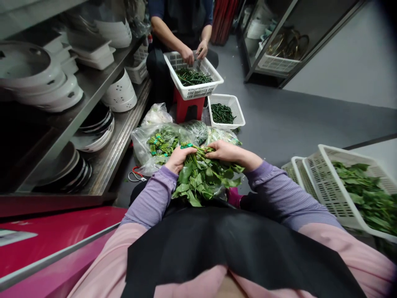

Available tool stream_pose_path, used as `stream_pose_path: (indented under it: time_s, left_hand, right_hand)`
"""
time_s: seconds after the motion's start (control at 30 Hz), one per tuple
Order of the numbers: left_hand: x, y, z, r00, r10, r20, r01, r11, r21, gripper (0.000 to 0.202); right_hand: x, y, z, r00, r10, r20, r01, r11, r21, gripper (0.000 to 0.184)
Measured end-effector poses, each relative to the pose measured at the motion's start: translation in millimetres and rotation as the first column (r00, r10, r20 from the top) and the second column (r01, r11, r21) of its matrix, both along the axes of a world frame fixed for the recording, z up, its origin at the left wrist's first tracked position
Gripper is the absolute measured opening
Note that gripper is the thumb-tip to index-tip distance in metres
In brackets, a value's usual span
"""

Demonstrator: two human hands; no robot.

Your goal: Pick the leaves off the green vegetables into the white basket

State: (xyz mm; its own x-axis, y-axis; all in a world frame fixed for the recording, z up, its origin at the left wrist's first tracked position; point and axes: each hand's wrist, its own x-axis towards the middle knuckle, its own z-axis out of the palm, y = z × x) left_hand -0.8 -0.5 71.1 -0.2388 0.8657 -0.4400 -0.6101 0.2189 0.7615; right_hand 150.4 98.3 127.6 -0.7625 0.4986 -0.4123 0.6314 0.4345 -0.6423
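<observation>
A bunch of leafy greens [198, 182] hangs leaves-down over my lap, its stems pointing away from me. My left hand [179, 158] is closed around the stems on the left side, next to a green band [186, 145]. With its fingers pinched, my right hand [223, 151] grips stems on the right side of the same bunch. Just beyond my hands, a clear plastic bag [141, 138] lies on the floor with more banded bunches [161, 142] in it. Red-handled scissors [136, 176] rest on the floor to the left.
Opposite me, a co-worker's hands [194, 54] work over a white basket [198, 92] of green beans on a red stool [187, 108]. Another bean basket [238, 114] stands beside it. Right of me is a basket of greens [328, 165]. Metal shelves [120, 136] with dishes line the left.
</observation>
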Motion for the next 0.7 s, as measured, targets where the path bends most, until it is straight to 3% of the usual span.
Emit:
stream_pose_path:
  time_s: [0.17,0.27,0.37,0.5,0.6,0.7]
  left_hand:
    - [1.8,0.2,1.9,0.999,-0.016,-0.043,0.015,1.0,-0.017,0.017]
    - [1.5,0.1,1.6,0.997,-0.028,-0.067,0.028,1.0,-0.011,0.016]
    - [0.2,0.5,0.5,0.996,-0.021,-0.082,0.021,1.0,0.0,0.015]
    - [-0.6,1.7,0.2,0.995,-0.012,-0.095,0.01,1.0,-0.027,0.01]
    - [0.1,1.9,0.7,0.994,0.004,-0.108,-0.008,0.999,-0.034,0.009]
    - [0.8,1.4,2.1,0.991,0.01,-0.135,-0.014,0.999,-0.031,0.009]
  right_hand:
    - [7.2,2.8,-1.0,0.998,-0.048,-0.047,0.039,0.985,-0.167,0.035]
    - [6.8,-0.1,-8.6,0.995,-0.08,-0.059,0.069,0.984,-0.164,0.039]
    - [4.3,-4.8,-12.2,0.993,-0.094,-0.075,0.098,0.994,0.053,0.029]
    - [3.1,-14.4,-9.8,0.99,0.01,-0.143,0.046,0.922,0.384,0.026]
    - [2.9,-20.8,-6.5,0.98,0.143,-0.139,-0.064,0.887,0.457,0.031]
    - [0.4,-23.1,-3.5,0.984,0.176,0.007,-0.155,0.847,0.508,0.031]
